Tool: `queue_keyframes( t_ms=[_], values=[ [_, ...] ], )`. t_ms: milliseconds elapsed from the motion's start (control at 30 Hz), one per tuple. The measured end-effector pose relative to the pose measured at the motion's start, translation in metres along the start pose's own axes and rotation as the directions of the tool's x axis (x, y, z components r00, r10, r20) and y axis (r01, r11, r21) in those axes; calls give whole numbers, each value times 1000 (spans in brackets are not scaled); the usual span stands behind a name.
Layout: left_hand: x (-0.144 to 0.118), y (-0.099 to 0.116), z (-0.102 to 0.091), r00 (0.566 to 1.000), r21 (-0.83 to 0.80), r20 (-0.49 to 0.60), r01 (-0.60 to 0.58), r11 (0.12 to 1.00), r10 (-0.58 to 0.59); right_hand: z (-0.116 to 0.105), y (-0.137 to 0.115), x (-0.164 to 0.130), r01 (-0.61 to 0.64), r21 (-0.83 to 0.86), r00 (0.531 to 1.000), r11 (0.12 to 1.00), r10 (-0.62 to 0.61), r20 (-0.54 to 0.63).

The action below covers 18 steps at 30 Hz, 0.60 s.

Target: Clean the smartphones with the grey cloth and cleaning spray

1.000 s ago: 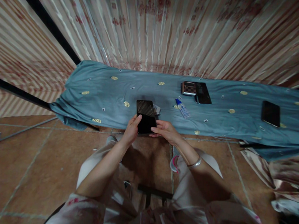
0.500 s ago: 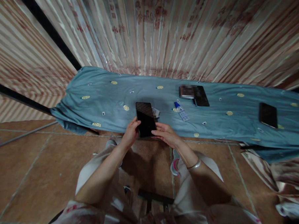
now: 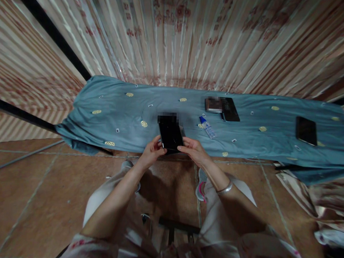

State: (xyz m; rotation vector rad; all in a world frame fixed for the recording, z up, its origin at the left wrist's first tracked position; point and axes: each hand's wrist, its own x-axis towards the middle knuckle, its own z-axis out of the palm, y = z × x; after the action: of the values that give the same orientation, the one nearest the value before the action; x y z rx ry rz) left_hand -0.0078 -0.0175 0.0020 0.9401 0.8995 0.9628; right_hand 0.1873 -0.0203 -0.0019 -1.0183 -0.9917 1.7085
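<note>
Now gripped at both sides: black phone (image 3: 170, 135) | left hand (image 3: 151, 153) clamped at 9 o'clock edge, right hand (image 3: 194, 151) newly clamped at 3 o'clock edge | glue bottle (image 3: 207, 126) at 2 o'clock on blue cloth (image 3: 110, 115).

Both forearms reach forward from the lap and angle inward, so the hands meet close together in front of the knees. The left hand (image 3: 151, 153) is curled, thumb up and fingers wrapped in a grip. The right hand (image 3: 194, 151) mirrors it with fingers bent inward, a bangle (image 3: 225, 188) round its wrist.
</note>
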Motion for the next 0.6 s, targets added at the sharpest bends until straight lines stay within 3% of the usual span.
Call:
queue_keyframes(
  t_ms=[233,600],
  values=[
    [0,-1,-2,999,-2,50,-3,1000,3,-1,4,1,11,-56,1000,998,-11,3],
    [-1,0,2,1000,13,-6,-7,1000,7,1,1,0,19,-104,1000,994,-21,-21]
  ],
)
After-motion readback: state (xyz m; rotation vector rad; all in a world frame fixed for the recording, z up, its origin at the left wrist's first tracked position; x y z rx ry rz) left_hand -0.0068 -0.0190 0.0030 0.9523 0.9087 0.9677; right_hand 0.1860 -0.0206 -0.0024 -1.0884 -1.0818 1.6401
